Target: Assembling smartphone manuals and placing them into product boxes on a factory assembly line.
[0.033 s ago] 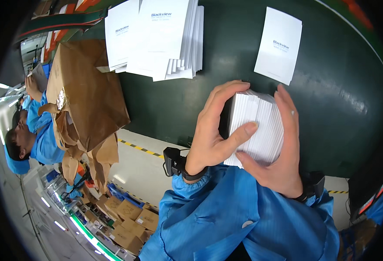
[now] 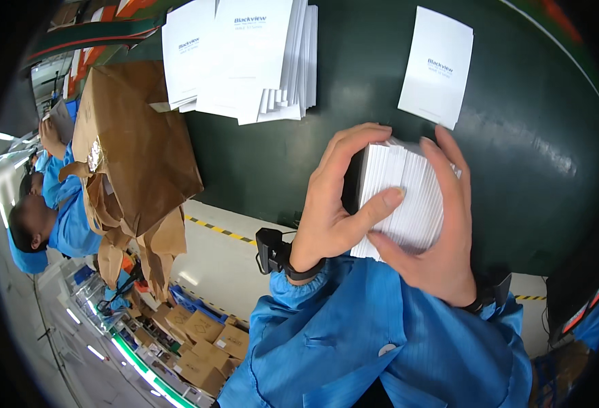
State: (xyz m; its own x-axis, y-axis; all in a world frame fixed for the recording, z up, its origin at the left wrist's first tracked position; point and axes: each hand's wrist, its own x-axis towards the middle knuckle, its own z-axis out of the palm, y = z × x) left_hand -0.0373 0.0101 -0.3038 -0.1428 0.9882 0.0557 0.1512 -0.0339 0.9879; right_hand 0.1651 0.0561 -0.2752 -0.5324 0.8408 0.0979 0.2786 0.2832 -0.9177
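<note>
Between my hands stands a thick stack of white booklets (image 2: pixel 405 197), its edges turned up toward me. My left hand (image 2: pixel 343 204) wraps the stack's left side, thumb lying across the edges. On the other side my right hand (image 2: pixel 442 231) presses with curved fingers, its thumb near the bottom corner. Both hands are closed on the same stack. Beyond them, a white booklet (image 2: pixel 437 68) with a small printed heading lies on the dark green tabletop (image 2: pixel 517 183); whether others lie under it I cannot tell.
Fanned piles of similar white booklets (image 2: pixel 245 61) lie at the back left. A torn brown paper-wrapped carton (image 2: pixel 143 156) stands at the table's left edge. Farther left is a person in blue (image 2: pixel 75 224). Cardboard boxes (image 2: pixel 201 364) are stacked on the floor.
My right hand's fingers have spread slightly apart at the top of the stack. The left hand keeps its hold, and the stack has barely moved.
</note>
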